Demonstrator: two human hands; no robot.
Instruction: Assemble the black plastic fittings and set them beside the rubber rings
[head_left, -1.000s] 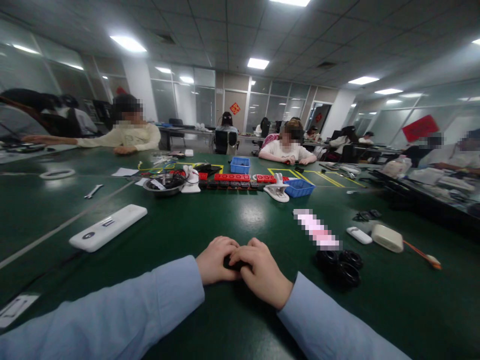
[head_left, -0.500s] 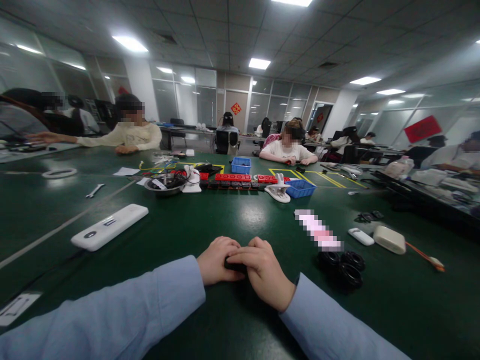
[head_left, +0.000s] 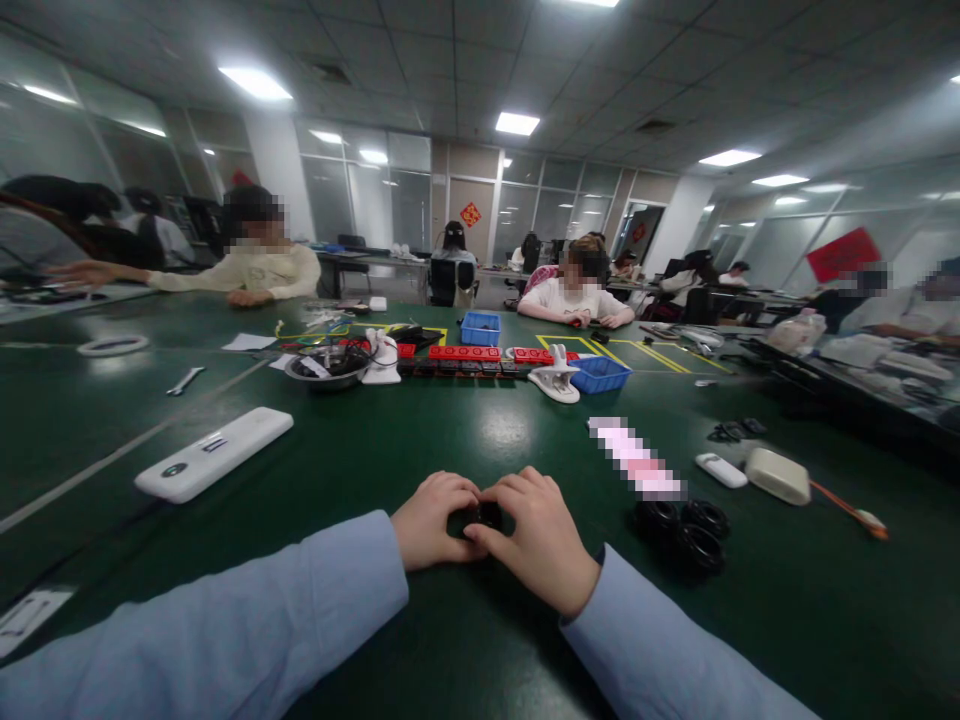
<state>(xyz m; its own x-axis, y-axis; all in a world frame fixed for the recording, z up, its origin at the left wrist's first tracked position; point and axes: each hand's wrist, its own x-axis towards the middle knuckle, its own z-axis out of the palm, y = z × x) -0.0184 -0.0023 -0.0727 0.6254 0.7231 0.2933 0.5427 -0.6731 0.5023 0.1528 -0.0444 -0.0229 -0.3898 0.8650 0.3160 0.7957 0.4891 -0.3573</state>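
Near the front middle of the green table, my left hand (head_left: 433,518) and my right hand (head_left: 546,538) meet around a small black round part (head_left: 489,514). Fingers and thumbs of both hands curl about it from either side, and they cover most of it. Its exact kind cannot be made out. To the right of my right hand lie several black ring-shaped parts (head_left: 701,546) in a cluster. Beyond them is a pink, blurred-out flat object (head_left: 636,460).
A white elongated device (head_left: 217,455) and a wrench (head_left: 185,381) lie left. Ahead stand a metal bowl (head_left: 330,375), red blocks (head_left: 465,354), a white clip (head_left: 556,378) and blue bins (head_left: 600,374). A beige box (head_left: 778,474) sits right. Other people sit around the table.
My right hand has shifted its grip: its fingers lay across the top of the black part, and now they curl around its right side, showing more of it. My left hand stays in place.
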